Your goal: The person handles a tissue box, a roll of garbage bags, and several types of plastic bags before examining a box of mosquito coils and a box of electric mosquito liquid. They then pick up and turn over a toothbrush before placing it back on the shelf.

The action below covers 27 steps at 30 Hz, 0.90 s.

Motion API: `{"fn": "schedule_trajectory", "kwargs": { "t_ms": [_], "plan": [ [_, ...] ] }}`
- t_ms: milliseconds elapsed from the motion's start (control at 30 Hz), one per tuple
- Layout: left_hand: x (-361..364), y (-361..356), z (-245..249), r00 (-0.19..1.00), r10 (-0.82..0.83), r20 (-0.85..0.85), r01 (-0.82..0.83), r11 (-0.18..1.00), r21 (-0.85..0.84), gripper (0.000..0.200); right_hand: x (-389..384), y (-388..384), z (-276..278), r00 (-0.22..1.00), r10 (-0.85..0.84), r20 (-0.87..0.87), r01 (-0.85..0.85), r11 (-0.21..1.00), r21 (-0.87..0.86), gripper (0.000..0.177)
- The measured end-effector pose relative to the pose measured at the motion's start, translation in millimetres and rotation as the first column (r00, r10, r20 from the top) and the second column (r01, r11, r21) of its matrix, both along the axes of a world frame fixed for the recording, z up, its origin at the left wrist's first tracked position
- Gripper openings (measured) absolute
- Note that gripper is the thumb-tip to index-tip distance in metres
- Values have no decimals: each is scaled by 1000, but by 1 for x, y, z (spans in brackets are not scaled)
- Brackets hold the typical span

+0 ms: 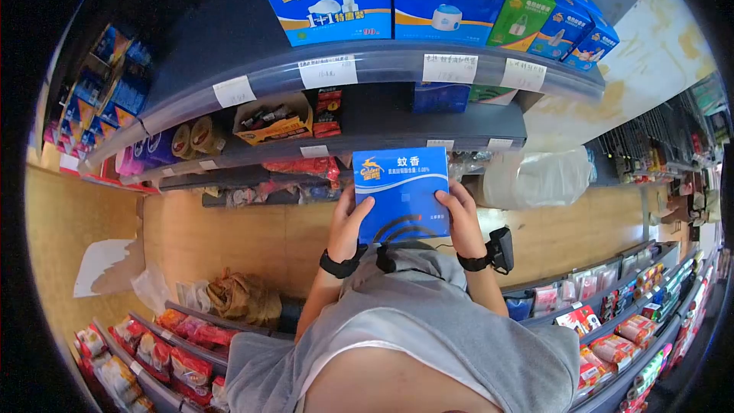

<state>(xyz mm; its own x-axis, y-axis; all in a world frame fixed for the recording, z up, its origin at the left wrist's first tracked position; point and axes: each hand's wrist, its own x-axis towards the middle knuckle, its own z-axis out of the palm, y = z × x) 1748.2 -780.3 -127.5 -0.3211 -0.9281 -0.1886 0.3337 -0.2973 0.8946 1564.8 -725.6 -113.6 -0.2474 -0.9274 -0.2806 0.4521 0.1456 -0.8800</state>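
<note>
A blue box of mosquito coils (401, 195) is held upright in front of my body, its printed front with a black coil picture facing up at the camera. My left hand (349, 218) grips its left edge, thumb on the front face. On the right edge, my right hand (460, 216) holds it the same way. The fingers behind the box are hidden. Just beyond it is a dark shelf (390, 136) with price labels, and on the tier above stand a blue 1+1 liquid repellent box (329, 11) and a blue heater box (443, 8).
A green box (524, 8) and more blue boxes stand at upper right. An open carton of small packets (274, 118) is on the middle tier. A clear plastic bag (539, 177) hangs at right. Racks of red packets (187, 367) and goods (638, 329) flank me behind.
</note>
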Motion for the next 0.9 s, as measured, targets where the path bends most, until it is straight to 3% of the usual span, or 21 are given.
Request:
{"fn": "schedule_trajectory", "kwargs": {
  "t_ms": [200,600,767,900],
  "plan": [
    [1,1,8,997,-31,-68,29,999,-26,36,3,1,7,1000,-14,15,14,999,-48,18],
    [2,-2,14,998,-44,-45,41,996,-75,35,6,0,14,998,-18,57,21,998,-51,17],
    [0,-7,12,992,-54,-113,52,998,-19,33,2,0,12,999,-27,30,29,998,-62,18],
    [-7,-10,17,993,-47,-104,44,999,-32,32,0,0,22,994,-11,109,18,998,-58,17]
  ]
}}
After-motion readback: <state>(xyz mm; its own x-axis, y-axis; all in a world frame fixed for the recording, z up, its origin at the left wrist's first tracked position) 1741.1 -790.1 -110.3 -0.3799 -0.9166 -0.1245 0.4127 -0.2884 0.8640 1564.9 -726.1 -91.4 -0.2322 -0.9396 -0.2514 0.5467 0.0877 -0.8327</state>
